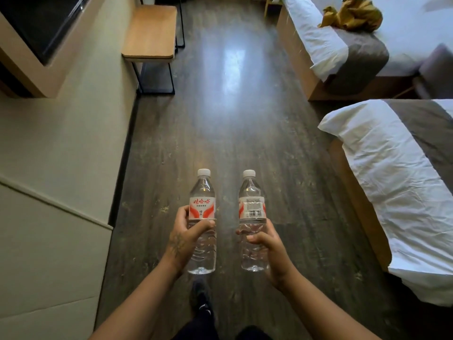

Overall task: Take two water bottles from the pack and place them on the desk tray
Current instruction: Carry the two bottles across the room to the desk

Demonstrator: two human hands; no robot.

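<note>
1. Dark wood-grain plank floor (220, 143) runs between a cream wall (73, 143) on the left and two beds with white sheets (392, 180) on the right.
2. Left hand (182, 238) is wrapped around a clear plastic water bottle with a red-and-white label (202, 217), held upright in the air above the floor.
3. Right hand (272, 251) grips a second clear plastic bottle, barcode side showing (252, 214), also upright, just beside the first without touching it.
4. Wooden-topped bench with black metal legs (150, 33) stands against the wall, well ahead of both bottles.

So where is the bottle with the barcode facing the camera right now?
In the head view, the barcode bottle is upright in the right hand, above the floor, beside the left hand's bottle.
</note>
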